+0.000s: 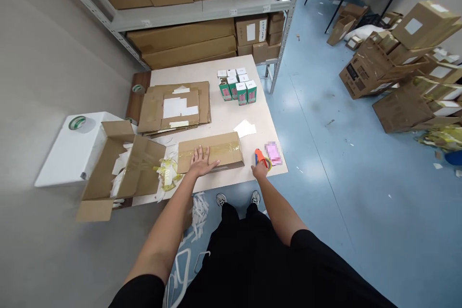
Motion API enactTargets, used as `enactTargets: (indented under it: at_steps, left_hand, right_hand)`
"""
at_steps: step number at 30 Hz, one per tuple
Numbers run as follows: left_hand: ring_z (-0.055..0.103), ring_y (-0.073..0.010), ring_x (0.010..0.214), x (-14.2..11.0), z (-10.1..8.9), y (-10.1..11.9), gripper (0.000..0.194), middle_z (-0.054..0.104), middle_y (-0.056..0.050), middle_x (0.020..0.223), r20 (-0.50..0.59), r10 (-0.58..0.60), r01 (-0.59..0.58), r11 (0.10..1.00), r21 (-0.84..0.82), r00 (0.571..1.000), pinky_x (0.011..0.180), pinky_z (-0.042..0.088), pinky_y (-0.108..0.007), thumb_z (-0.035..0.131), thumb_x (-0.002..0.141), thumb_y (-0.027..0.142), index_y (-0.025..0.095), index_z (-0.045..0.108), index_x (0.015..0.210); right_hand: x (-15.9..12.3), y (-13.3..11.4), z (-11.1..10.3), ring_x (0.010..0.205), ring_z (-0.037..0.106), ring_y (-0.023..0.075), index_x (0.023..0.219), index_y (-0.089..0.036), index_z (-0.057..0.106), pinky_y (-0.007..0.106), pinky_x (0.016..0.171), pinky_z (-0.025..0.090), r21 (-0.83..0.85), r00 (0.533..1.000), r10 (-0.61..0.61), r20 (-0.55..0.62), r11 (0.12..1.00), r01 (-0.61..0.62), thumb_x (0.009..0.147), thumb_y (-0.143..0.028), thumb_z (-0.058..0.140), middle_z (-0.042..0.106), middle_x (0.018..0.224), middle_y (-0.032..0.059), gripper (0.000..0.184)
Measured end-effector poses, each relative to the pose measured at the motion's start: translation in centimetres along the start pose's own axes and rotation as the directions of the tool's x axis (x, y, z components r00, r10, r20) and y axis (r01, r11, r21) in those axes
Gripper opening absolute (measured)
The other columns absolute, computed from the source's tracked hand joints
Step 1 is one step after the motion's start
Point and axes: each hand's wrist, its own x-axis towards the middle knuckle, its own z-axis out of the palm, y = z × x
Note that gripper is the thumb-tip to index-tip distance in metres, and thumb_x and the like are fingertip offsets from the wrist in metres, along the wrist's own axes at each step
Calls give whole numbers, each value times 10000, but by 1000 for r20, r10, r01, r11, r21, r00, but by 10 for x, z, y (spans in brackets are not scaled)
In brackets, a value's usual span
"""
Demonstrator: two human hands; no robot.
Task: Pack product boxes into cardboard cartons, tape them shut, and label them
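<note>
Laid the left hand (201, 163) open on the taped carton (228, 147); well apart, closed the right hand (259, 171) around the orange tape dispenser (259, 156).

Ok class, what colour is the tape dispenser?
The tape dispenser is orange-red with blue, head view.

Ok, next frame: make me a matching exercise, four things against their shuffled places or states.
1. left hand
2. green boxes
3. right hand
4. open carton

A. gripping the red tape dispenser
B. white scraps inside
C. spread on the taped box
D. clustered on the table

Pairs: 1-C, 2-D, 3-A, 4-B
</note>
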Motion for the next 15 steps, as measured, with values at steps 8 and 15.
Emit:
enactTargets:
  at_steps: [8,15]
  left_hand:
    - [-118,-383,1632,-2,10,3,1140,13,-131,1785,-91,4,-12,995,-96,996,1294,19,-580,494,834,862,211,176,1714]
    - [-132,-394,1628,2,16,2,1154,42,-100,1789,-107,11,-33,977,-212,994,1296,2,-579,571,769,866,251,267,1697]
  right_hand:
    - [-12,-6,-18,1186,673,369,1362,-137,585,496,1022,477,70,999,5,-46,998,-2,857,-304,633,715,1233,255,534]
    - [-47,-50,-55,1113,666,367,1437,-131,452,493,954,522,269,933,-259,-251,907,324,951,-412,502,673,1267,211,563]
